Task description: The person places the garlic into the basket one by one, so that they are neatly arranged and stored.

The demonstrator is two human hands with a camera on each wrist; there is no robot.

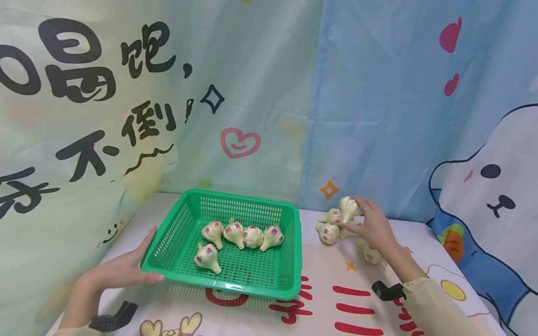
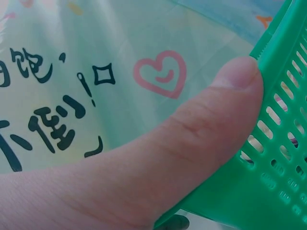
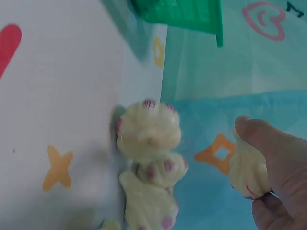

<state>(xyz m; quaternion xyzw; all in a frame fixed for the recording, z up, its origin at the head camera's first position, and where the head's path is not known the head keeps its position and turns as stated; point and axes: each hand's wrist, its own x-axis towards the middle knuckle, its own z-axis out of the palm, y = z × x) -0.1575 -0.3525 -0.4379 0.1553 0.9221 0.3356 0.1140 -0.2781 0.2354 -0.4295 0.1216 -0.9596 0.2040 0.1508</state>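
Note:
A green perforated plastic basket (image 1: 248, 288) holds several white garlic bulbs with purple marks, among them one at the front left (image 1: 207, 258). My left hand (image 1: 122, 269) grips the basket by its left front corner; the fingers beneath the rim are hidden. To the right, my right hand (image 1: 375, 228) pinches a garlic bulb (image 1: 349, 208) between thumb and fingers, raised over a small group of bulbs. In the right wrist view, that held bulb (image 3: 249, 170) is apart from the loose bulbs, such as the larger one (image 3: 149, 130).
Another garlic bulb (image 1: 370, 253) lies under my right forearm on the printed tablecloth (image 1: 323, 275). Fabric curtains (image 1: 260, 93) with writing and cartoons hang behind and at both sides of the table. A small black device is strapped to each wrist.

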